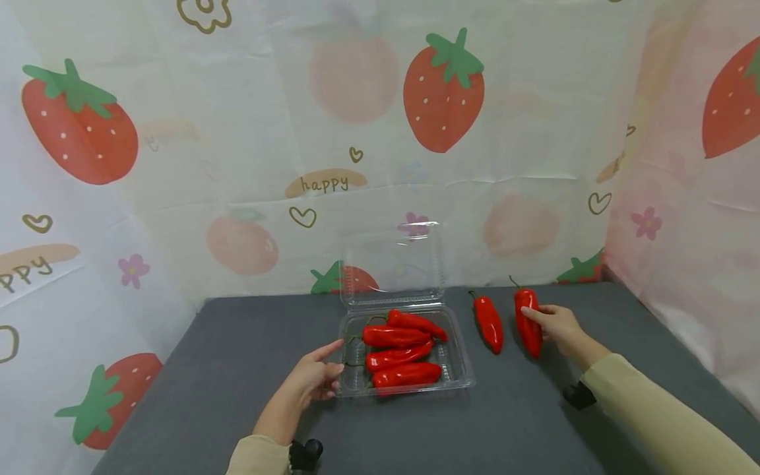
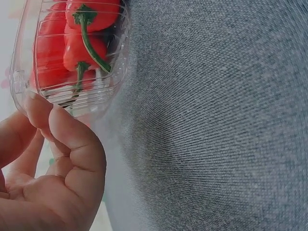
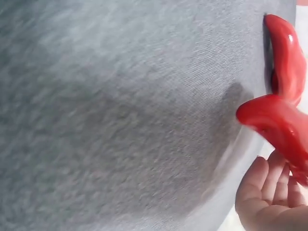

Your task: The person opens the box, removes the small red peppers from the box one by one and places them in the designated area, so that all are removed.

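A clear plastic box [image 1: 466, 379] with its lid [image 1: 392, 264] raised at the back holds several red peppers [image 1: 406, 376] lying side by side, green stems toward the left. My left hand [image 1: 315, 376] is at the box's left rim; in the left wrist view its fingertips [image 2: 38, 108] pinch the rim's edge. To the right of the box, my right hand [image 1: 561, 326] grips a red pepper [image 1: 527, 323] between thumb and fingers, stem pointing away. That pepper's lower tip hangs above the cloth in the right wrist view. Another red pepper [image 1: 489, 323] lies between it and the box.
A dark grey cloth [image 1: 249, 369] covers the table. White sheets printed with strawberries [image 1: 444, 92] hang behind it and along both sides. The raised lid stands close to the back sheet.
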Demonstrator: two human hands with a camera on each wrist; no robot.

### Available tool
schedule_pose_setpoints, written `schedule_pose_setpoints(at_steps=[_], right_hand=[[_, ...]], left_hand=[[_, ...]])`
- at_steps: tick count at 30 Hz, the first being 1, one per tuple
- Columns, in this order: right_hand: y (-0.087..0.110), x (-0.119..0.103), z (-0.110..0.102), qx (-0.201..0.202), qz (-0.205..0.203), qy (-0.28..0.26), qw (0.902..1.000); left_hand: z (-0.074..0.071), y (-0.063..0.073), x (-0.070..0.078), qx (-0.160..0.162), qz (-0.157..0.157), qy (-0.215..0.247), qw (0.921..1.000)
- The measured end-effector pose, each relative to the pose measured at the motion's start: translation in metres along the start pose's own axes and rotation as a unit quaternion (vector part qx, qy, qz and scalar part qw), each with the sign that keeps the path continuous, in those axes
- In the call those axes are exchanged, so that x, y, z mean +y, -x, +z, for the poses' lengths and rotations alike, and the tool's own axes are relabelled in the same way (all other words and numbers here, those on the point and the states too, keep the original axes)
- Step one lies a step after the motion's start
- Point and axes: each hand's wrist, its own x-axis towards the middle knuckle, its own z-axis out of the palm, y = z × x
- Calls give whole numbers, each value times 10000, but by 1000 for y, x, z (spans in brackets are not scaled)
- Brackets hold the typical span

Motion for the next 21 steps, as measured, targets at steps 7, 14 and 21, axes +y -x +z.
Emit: schedule_pose_setpoints(at_steps=[7, 14, 21], right_hand=[[-5, -6, 5, 0, 508, -347, 9981], [-12, -9, 9, -51, 732, -726, 9947], [-19, -8, 8, 9, 901, -721, 9933]], left_hand=[[-1, 1, 0, -25, 3, 17, 10000], [-1, 1, 0, -41, 1, 32, 10000], [-1, 0, 0, -41, 18, 74, 10000]])
